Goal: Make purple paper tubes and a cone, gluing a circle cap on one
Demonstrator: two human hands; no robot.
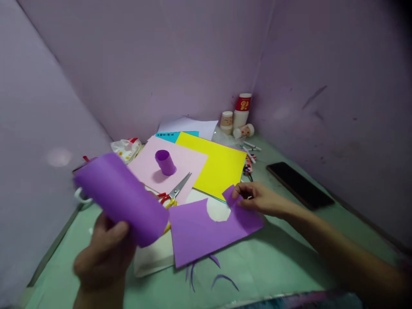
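A large purple paper tube (120, 197) is in my left hand (107, 246), tilted and raised above the table's left side. My right hand (252, 197) pinches the upper edge of a purple paper sheet (206, 234), which has a rounded piece cut out of its top edge. Left of that sheet lie scissors (175, 191) with red and yellow handles, partly covered. Farther back, a small purple paper tube (165, 163) stands on pink paper (189, 156).
Yellow paper (222, 167) lies behind the purple sheet. A phone (299, 184) rests on the right. Paper cups (241, 113) stand in the back corner, near white markers (251, 150). Thin purple paper scraps (225, 279) lie in front. Walls close in the table's back and sides.
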